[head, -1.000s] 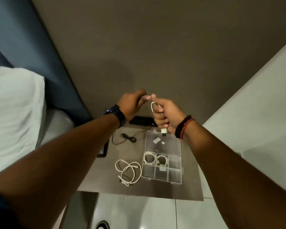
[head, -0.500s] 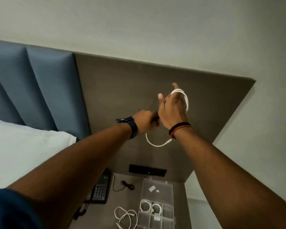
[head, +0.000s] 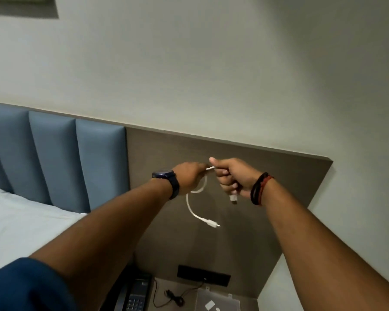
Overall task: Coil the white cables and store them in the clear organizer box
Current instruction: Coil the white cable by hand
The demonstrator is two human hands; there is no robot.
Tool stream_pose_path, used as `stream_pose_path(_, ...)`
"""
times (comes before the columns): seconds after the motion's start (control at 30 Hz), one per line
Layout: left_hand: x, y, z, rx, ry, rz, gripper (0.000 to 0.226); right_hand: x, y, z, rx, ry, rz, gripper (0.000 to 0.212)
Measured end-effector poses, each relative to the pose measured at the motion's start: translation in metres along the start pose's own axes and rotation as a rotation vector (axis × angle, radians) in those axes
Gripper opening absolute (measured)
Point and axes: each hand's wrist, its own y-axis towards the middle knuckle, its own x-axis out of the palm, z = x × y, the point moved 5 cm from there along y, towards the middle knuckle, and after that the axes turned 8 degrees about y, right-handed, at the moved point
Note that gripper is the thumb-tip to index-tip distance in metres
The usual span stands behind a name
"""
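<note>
Both my hands are raised in front of the brown wall panel, holding one white cable (head: 193, 209). My right hand (head: 230, 176) is closed around it, with a USB plug sticking out below the fist. My left hand (head: 189, 176), with a dark watch on the wrist, pinches the cable right beside the right thumb. A loose end with a small plug hangs down below the hands. Only the open lid of the clear organizer box (head: 220, 301) shows at the bottom edge; its compartments are out of view.
A dark telephone (head: 135, 297) sits on the bedside table at the bottom, next to a thin black cord (head: 173, 297). A black socket strip (head: 203, 276) is on the panel. The blue padded headboard (head: 54, 158) and white bed (head: 20, 225) lie to the left.
The view has tilted up further, so the table contents have dropped nearly out of view. My right hand's fingers, spread with cable looped around them before, are now closed in a fist.
</note>
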Motion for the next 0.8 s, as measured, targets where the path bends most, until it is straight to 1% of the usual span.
stream_pose_path(0.07, 0.000, 0.001, 0.005, -0.060, -0.282, 0.034, 0.023, 0.006, -0.003, -0.007, -0.062, 0.209, -0.077, 0.055)
stream_pose_path(0.13, -0.002, -0.002, 0.012, -0.120, -0.704, 0.042, 0.019, 0.006, -0.007, -0.014, -0.142, 0.406, -0.077, 0.056)
stream_pose_path(0.17, -0.003, -0.006, 0.013, -0.159, -0.877, 0.046, 0.021, 0.003, -0.009, -0.016, -0.181, 0.482, -0.066, 0.056)
stream_pose_path(0.23, -0.006, -0.013, 0.010, -0.230, -1.126, 0.027, 0.030, -0.005, -0.015, -0.020, -0.241, 0.555, -0.033, 0.056)
stream_pose_path(0.3, -0.004, -0.020, -0.001, -0.282, -1.270, -0.005, 0.037, -0.015, -0.023, -0.023, -0.281, 0.582, 0.020, 0.056)
stream_pose_path(0.37, 0.002, -0.025, -0.017, -0.381, -1.282, -0.027, 0.040, -0.020, -0.030, -0.025, -0.310, 0.608, 0.061, 0.056)
stream_pose_path(0.47, 0.019, -0.031, -0.044, -0.710, -1.170, -0.022, 0.044, -0.024, -0.040, -0.034, -0.395, 0.696, 0.102, 0.055)
stream_pose_path(0.5, 0.025, -0.035, -0.054, -0.815, -1.093, -0.009, 0.043, -0.026, -0.042, -0.038, -0.440, 0.755, 0.113, 0.055)
stream_pose_path(0.53, 0.029, -0.038, -0.063, -0.863, -0.952, -0.019, 0.041, -0.030, -0.045, -0.042, -0.480, 0.808, 0.127, 0.055)
stream_pose_path(0.57, 0.031, -0.040, -0.069, -0.849, -0.743, -0.086, 0.038, -0.033, -0.047, -0.046, -0.507, 0.840, 0.143, 0.055)
stream_pose_path(0.63, 0.037, -0.046, -0.066, -0.721, -0.289, -0.334, 0.031, -0.037, -0.048, -0.048, -0.506, 0.823, 0.164, 0.055)
stream_pose_path(0.67, 0.037, -0.045, -0.058, -0.642, -0.187, -0.385, 0.033, -0.037, -0.047, -0.047, -0.485, 0.786, 0.167, 0.055)
stream_pose_path(0.7, 0.032, -0.040, -0.047, -0.561, -0.211, -0.346, 0.039, -0.035, -0.045, -0.044, -0.460, 0.745, 0.170, 0.053)
stream_pose_path(0.73, 0.023, -0.034, -0.033, -0.505, -0.395, -0.211, 0.043, -0.032, -0.042, -0.041, -0.435, 0.707, 0.173, 0.051)
stream_pose_path(0.77, 0.011, -0.027, -0.021, -0.452, -0.671, -0.018, 0.044, -0.029, -0.040, -0.037, -0.414, 0.678, 0.176, 0.049)
stream_pose_path(0.8, -0.001, -0.020, -0.008, -0.405, -0.938, 0.108, 0.045, -0.026, -0.037, -0.034, -0.398, 0.661, 0.178, 0.047)
